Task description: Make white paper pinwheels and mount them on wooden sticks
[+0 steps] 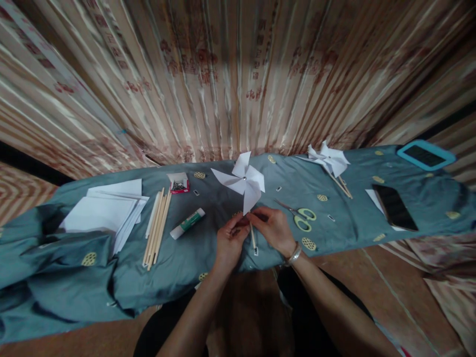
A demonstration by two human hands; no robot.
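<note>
A white paper pinwheel with a small metal pin at its middle stands over the cloth in front of me. Its wooden stick shows below my fingers. My left hand is closed at the pinwheel's lower blade and stick, thumb and fingers together. From the other side my right hand pinches the same spot, a bracelet on its wrist. Just how the fingertips grip is partly hidden. Scissors with green handles lie beside my right hand. A glue stick rests to the left of my hands.
At left are white paper sheets, several wooden sticks and a red box of pins. Finished pinwheels, a black phone and a blue-framed device lie at right. A curtain hangs behind the cloth-covered table.
</note>
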